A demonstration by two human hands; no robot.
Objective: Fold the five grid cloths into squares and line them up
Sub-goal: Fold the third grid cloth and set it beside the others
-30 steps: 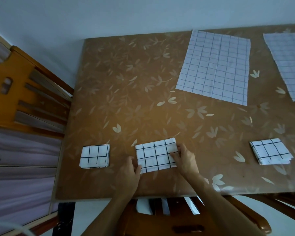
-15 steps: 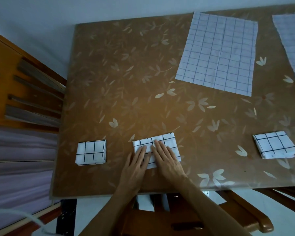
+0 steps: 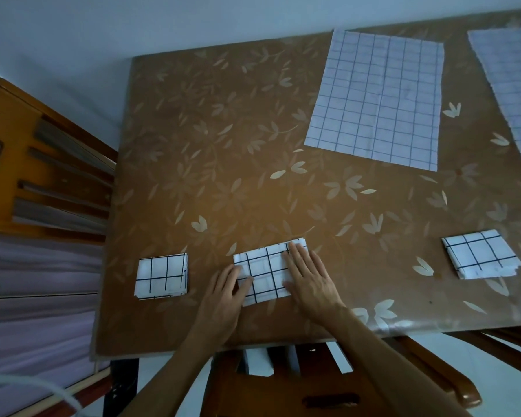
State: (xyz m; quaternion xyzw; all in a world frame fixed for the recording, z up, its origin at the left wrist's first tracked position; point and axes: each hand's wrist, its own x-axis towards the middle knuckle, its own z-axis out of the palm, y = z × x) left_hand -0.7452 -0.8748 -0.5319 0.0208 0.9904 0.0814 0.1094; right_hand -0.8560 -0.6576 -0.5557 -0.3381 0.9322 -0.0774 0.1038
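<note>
A half-folded grid cloth (image 3: 265,272) lies as a rectangle near the table's front edge. My right hand (image 3: 309,275) rests flat on its right part, fingers spread. My left hand (image 3: 224,291) presses its left edge, thumb on the cloth. A folded square grid cloth (image 3: 162,276) lies to the left and another folded square (image 3: 480,254) to the right. Two unfolded grid cloths lie flat at the back: one (image 3: 376,97) in the middle right, one (image 3: 512,88) cut off by the right edge.
The brown table (image 3: 223,152) has a leaf-pattern cover and stands against a pale wall. An orange wooden chair (image 3: 27,164) stands at its left side, and another chair (image 3: 298,386) sits below the front edge under my arms.
My hands have slid apart across the middle cloth, right hand to its right part and left hand to its left edge. One second ago they held its two ends.
</note>
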